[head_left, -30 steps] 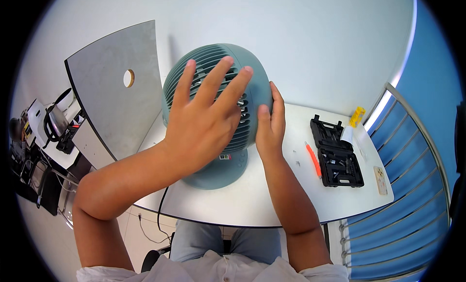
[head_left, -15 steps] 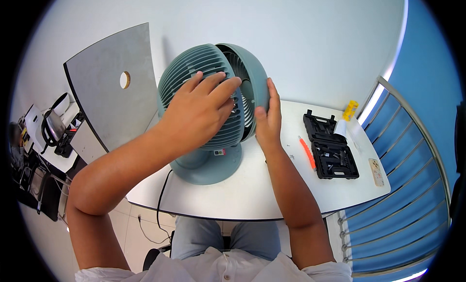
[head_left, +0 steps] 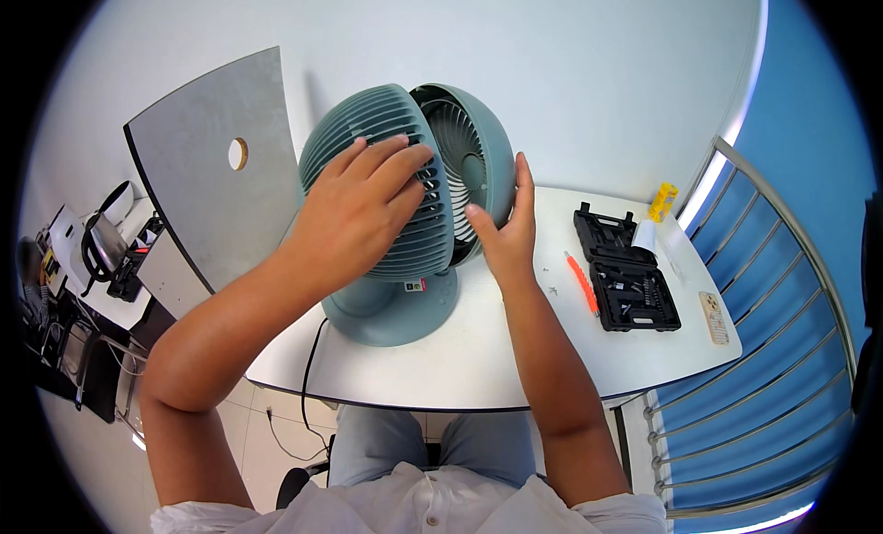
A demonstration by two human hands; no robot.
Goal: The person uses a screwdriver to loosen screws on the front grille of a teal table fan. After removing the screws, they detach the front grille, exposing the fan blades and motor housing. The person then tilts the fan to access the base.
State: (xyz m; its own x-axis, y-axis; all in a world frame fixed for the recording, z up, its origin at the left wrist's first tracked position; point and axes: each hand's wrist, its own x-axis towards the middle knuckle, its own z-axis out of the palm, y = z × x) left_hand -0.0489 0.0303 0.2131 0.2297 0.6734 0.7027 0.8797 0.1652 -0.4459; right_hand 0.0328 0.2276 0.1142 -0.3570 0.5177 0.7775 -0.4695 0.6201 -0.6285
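A grey-green desk fan stands on the white table, its round base (head_left: 395, 330) near the left end. The fan head's casing is parted into two halves. My left hand (head_left: 354, 217) lies over the slatted half (head_left: 363, 111), fingers spread and bent around its curve near the rim. On the other side, my right hand (head_left: 510, 235) grips the smooth shell (head_left: 498, 138), thumb at the rim and fingers along the outside. Through the gap the shell's inner ribs and round centre (head_left: 473, 171) show. The lower meeting edges are partly hidden behind my hands.
An open black tool case (head_left: 635, 295) lies to the right, beside an orange-handled tool (head_left: 581, 284), small screws (head_left: 552, 290), a yellow box (head_left: 663, 203) and a remote (head_left: 713, 318). A grey panel (head_left: 207, 157) stands at left; metal railing (head_left: 791, 221) borders the right.
The gap between the casing halves has widened, showing more of the shell's inside. My right hand has shifted slightly right with the shell; my left hand has slid slightly left.
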